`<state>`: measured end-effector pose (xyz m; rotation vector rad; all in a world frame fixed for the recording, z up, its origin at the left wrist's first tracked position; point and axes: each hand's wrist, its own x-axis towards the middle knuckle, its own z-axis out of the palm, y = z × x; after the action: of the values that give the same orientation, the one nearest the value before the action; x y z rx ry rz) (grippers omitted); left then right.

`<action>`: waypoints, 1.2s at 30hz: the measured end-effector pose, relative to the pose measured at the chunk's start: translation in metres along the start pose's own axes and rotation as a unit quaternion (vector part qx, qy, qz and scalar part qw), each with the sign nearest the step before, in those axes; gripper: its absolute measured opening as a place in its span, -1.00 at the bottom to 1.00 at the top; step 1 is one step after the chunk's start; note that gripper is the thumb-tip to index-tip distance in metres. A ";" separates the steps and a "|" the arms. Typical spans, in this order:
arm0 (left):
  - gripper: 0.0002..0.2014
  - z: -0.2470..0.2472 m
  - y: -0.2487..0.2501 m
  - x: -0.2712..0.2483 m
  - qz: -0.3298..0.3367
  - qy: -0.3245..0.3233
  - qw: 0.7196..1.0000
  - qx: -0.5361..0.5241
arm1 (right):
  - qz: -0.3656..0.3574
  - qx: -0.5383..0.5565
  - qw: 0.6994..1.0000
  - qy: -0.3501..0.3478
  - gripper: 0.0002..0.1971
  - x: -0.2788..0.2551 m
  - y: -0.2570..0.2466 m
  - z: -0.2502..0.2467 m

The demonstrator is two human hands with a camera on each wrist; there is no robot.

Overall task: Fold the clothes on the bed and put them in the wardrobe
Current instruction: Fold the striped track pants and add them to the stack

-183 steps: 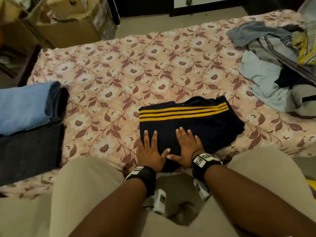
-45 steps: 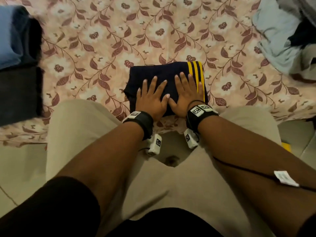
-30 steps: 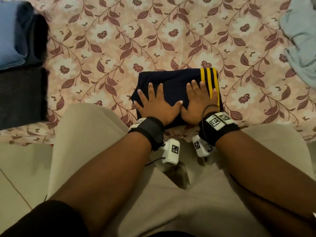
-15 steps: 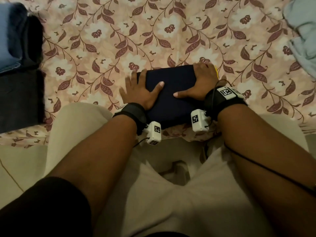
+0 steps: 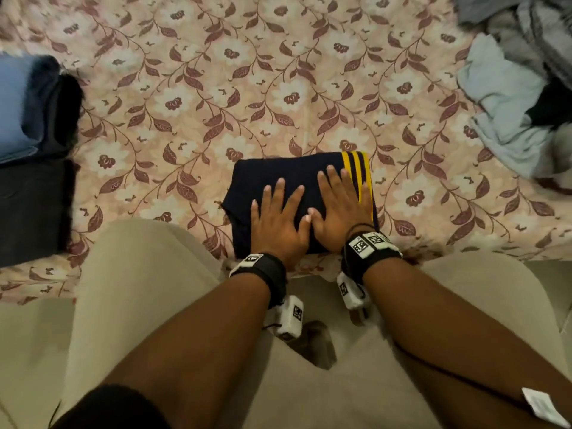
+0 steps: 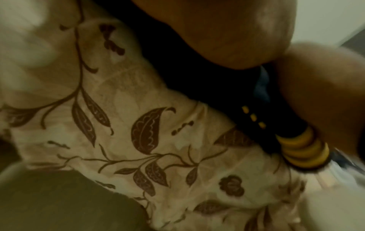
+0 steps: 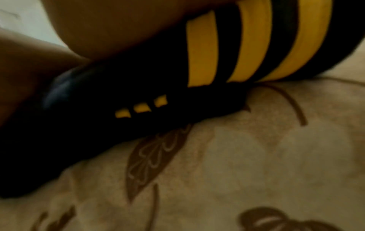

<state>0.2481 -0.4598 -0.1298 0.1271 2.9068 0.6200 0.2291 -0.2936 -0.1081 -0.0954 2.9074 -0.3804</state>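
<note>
A navy garment (image 5: 272,178) with three yellow stripes along its right edge lies folded into a small rectangle on the floral bedsheet (image 5: 216,88), near the bed's front edge. My left hand (image 5: 277,218) lies flat on its middle, fingers straight and spread. My right hand (image 5: 340,205) lies flat beside it, next to the stripes. The thumbs nearly meet. In the left wrist view the garment (image 6: 197,87) and its stripes show under my palm. The right wrist view shows the garment's striped edge (image 7: 247,46) pressed into the sheet.
Folded clothes are stacked at the left: a blue piece (image 5: 15,103) over dark ones (image 5: 31,209). A heap of unfolded grey, pale blue and black clothes (image 5: 510,97) lies at the far right. My knees in beige trousers (image 5: 139,274) are against the bed's front edge.
Half a second ago both hands held the garment by its left and right sides. Now they lie flat on top, side by side, as they did one second ago.
</note>
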 end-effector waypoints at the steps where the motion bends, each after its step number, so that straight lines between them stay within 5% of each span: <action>1: -0.27 -0.001 -0.004 -0.001 -0.018 0.002 1.000 -0.001 | 0.004 0.004 1.000 0.005 -0.14 0.002 0.005 -0.003; 7: -0.06 -0.022 -0.035 -0.008 -0.228 -0.047 0.972 -0.025 | 0.150 0.138 0.978 -0.040 0.22 0.001 0.054 -0.017; 10: -0.05 -0.036 -0.033 -0.018 -0.345 -0.014 0.936 -0.069 | 0.214 0.113 0.969 -0.046 0.15 -0.009 0.051 -0.029; 12: -0.08 -0.040 -0.027 -0.027 -0.264 0.033 0.963 -0.041 | 0.182 0.068 0.981 0.004 0.00 -0.022 0.026 -0.040; 14: -0.16 -0.034 -0.015 -0.036 -0.063 0.037 0.997 -0.015 | 0.072 0.053 0.996 0.026 -0.08 -0.034 -0.006 -0.043; 16: -0.27 -0.022 -0.002 -0.049 0.101 -0.030 0.994 0.007 | 0.006 0.013 0.999 -0.045 -0.15 -0.047 -0.025 -0.028; 18: -0.22 -0.013 0.001 -0.061 0.122 -0.102 0.986 0.042 | 0.017 -0.032 0.994 -0.099 -0.24 -0.056 -0.026 -0.016; 22: 0.07 -0.018 -0.016 -0.070 0.059 -0.127 0.987 0.083 | 0.070 -0.028 0.993 -0.096 -0.21 -0.057 -0.006 -0.026; 25: -0.09 -0.025 -0.018 -0.068 -0.008 -0.088 0.996 0.020 | 0.142 0.058 0.988 -0.022 -0.20 -0.058 0.006 -0.037; 27: -0.16 -0.030 -0.021 -0.065 -0.108 -0.002 0.993 -0.056 | 0.215 0.163 0.962 0.034 -0.24 -0.058 0.022 -0.039; 29: -0.30 -0.039 -0.032 -0.062 -0.226 0.069 0.960 -0.151 | 0.276 0.228 0.933 0.034 -0.42 -0.058 0.034 -0.044; 31: -0.51 -0.049 -0.044 -0.058 -0.329 0.059 0.912 -0.240 | 0.289 0.241 0.926 0.018 -0.63 -0.061 0.041 -0.050; 33: -0.72 -0.059 -0.051 -0.057 -0.366 0.029 0.886 -0.285 | 0.281 0.241 0.929 0.020 -0.66 -0.066 0.045 -0.054; 36: -0.79 -0.065 -0.050 -0.060 -0.349 0.031 0.895 -0.276 | 0.264 0.260 0.928 0.037 -0.73 -0.071 0.050 -0.052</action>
<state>0.2931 -0.5377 -0.0832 -0.9627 2.4175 1.2412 0.2856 -0.2261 -0.0582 0.7743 2.6378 -1.0325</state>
